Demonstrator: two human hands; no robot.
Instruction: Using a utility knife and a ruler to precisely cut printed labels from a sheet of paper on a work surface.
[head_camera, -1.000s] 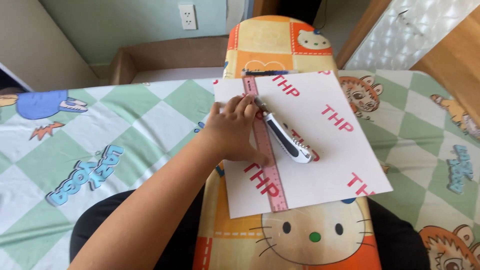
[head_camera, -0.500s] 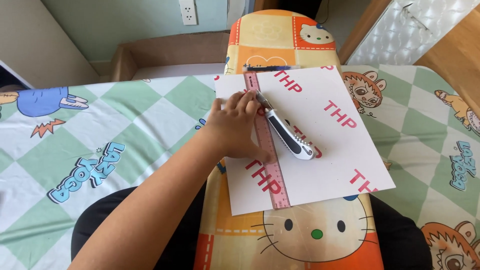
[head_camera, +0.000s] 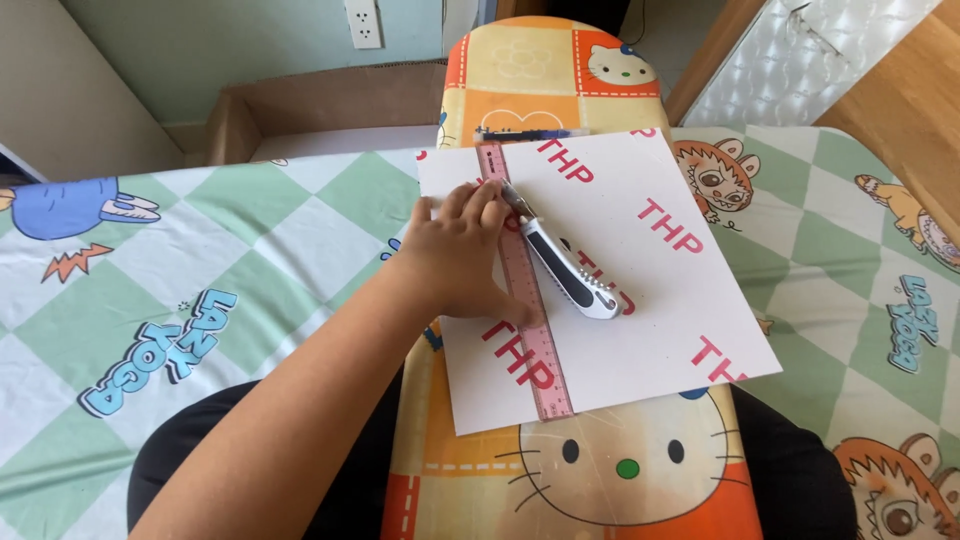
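Note:
My left hand (head_camera: 455, 255) lies flat on a white sheet (head_camera: 660, 300) with red letters, fingers spread, the fingertips and thumb resting on a pink translucent ruler (head_camera: 540, 360). The ruler runs lengthwise down the sheet from its far edge to its near edge. A grey and black utility knife (head_camera: 570, 275) lies loose on the sheet just right of the ruler, its tip next to my fingertips. The sheet rests on an orange and yellow padded board (head_camera: 560, 70) with a cartoon cat print. My right hand is out of sight.
A dark pen (head_camera: 530, 132) lies on the board at the sheet's far edge. A green and white checked cloth (head_camera: 200, 300) with cartoon prints spreads on both sides. An open cardboard box (head_camera: 300, 100) stands at the back left, wooden furniture (head_camera: 900, 100) at the back right.

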